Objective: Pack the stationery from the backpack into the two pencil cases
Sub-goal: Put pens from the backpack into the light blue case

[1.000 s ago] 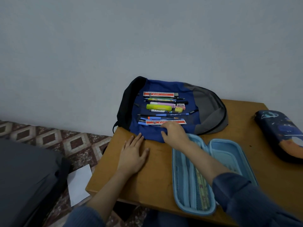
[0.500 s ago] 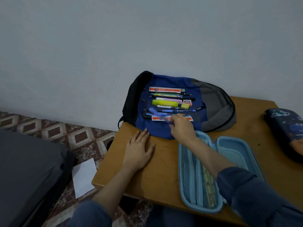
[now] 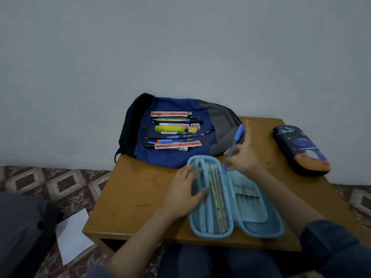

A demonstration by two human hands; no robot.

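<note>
The job was in its early part. The right hand (image 3: 244, 157) pinched a blue pen (image 3: 233, 146) between thumb and fingers, cap end tilted up and away, its lower tip just above the far end of the open light blue pencil case (image 3: 281, 229). The pen was not yet inside. The left hand (image 3: 186, 189) lay flat with straight fingers on the left half of that case, pressing it to the tabletop (image 3: 136, 201) and gripping nothing.

Packed so far, as far as could be seen: a few green patterned pencils (image 3: 217, 201) lying lengthwise in the left half of the case. The right half, with its elastic loops and pocket, looked unfilled.

Most of the work was left. The backpack (image 3: 180, 159) lay flat at the far edge of the tabletop against the wall, and a row of stationery rested on top of it: two long red-and-white boxes (image 3: 177, 145), a yellow-green highlighter (image 3: 169, 128), a pale purple marker (image 3: 174, 124), small erasers (image 3: 194, 128), and several pens and pencils too blurred to count.

The dark pencil case (image 3: 301, 149) sat zipped at the right end of the tabletop, well apart from both hands, so by my reckoning nothing had gone into it; what it held could not be seen
</note>
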